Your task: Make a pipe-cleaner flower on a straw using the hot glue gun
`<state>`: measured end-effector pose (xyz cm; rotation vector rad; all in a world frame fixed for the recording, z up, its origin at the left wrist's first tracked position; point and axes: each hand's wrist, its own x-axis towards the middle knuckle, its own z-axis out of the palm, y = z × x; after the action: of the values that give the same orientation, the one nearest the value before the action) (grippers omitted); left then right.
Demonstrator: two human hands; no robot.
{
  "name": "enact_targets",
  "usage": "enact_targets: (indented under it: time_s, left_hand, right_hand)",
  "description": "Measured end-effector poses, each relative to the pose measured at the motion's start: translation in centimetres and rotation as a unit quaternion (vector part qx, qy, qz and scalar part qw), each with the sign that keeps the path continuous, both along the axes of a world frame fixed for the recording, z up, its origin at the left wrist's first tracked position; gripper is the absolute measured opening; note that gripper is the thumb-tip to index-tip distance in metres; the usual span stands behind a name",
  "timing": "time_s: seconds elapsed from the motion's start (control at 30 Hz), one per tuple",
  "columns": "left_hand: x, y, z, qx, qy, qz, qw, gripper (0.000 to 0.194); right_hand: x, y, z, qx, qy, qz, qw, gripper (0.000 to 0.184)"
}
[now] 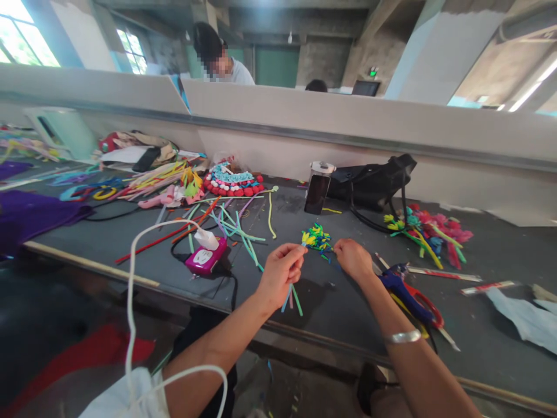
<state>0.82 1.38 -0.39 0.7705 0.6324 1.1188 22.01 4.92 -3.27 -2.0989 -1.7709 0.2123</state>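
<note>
In my left hand [282, 271], thumb and fingers are closed on a small pipe-cleaner flower [308, 239] with yellow petals. Thin blue, pink and green stems [297, 302] hang below that fist. Just behind the flower lies a pile of short blue, green and yellow pieces [322, 237] on the dark table. My right hand [354, 258] is at the pile's right side, fingertips pinched together; what they hold, if anything, is too small to make out. A blue-handled tool [398, 284] and red-handled scissors [426, 305] lie by the right forearm.
A magenta power strip [206, 258] with a white cable [133, 278] stands left. Loose pipe cleaners [237, 223] lie behind it. A phone [317, 194] leans upright before a black bag [374, 183]. Finished-looking colourful flowers [439, 232] lie right. Beyond the partition [348, 119] is a person [239, 72].
</note>
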Motion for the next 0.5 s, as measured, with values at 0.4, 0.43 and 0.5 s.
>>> enact_targets:
  time_s: [0.4, 0.43, 0.5]
  left_hand:
    - [1.0, -0.5, -0.5, -0.006, 0.014, -0.024, 1.0, 0.032]
    - [1.0, -0.6, -0.5, -0.005, 0.016, -0.024, 1.0, 0.032]
    - [1.0, -0.7, -0.4, -0.001, 0.022, -0.032, 0.999, 0.031]
  right_hand:
    - [-2.0, -6.1, -0.8, 0.086, 0.265, 0.035, 0.96, 0.027]
    - [-2.4, -6.4, -0.7, 0.085, 0.297, 0.045, 0.95, 0.026]
    - [-3.1, -6.9, -0.2, 0.082, 0.364, 0.065, 0.926, 0.025]
